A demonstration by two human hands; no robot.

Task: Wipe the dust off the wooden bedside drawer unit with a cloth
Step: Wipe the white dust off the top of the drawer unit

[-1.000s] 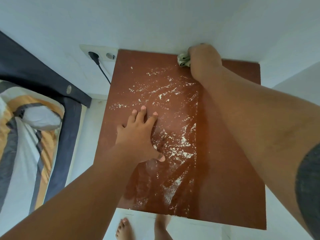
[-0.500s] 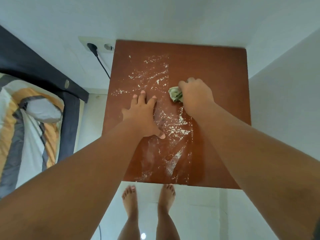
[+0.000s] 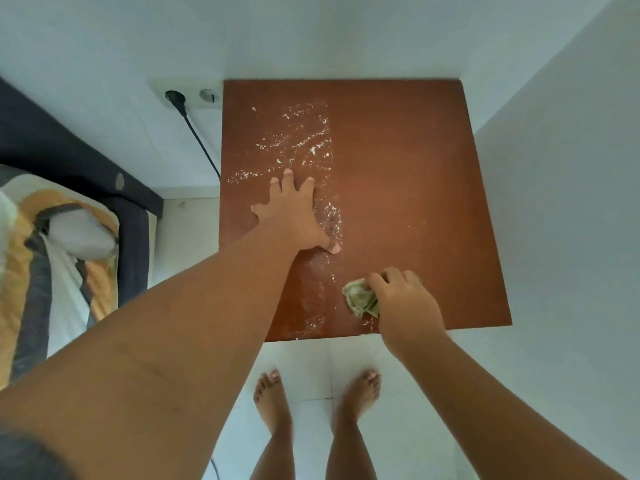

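While left hand (image 3: 294,216) steadies, right hand (image 3: 405,303) grips cloth (image 3: 360,299)

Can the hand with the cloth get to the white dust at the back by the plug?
Probably yes. The right hand, gripping the cloth, has the bare side of the drawer unit free up to that dust. Only the left hand, lying flat, covers some.

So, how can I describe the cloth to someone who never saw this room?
Find the reddish-brown wooden drawer unit top between the white walls. Near its front edge, the right hand grips a crumpled pale green cloth. Unlike the scattered white dust, it is one wrinkled lump.
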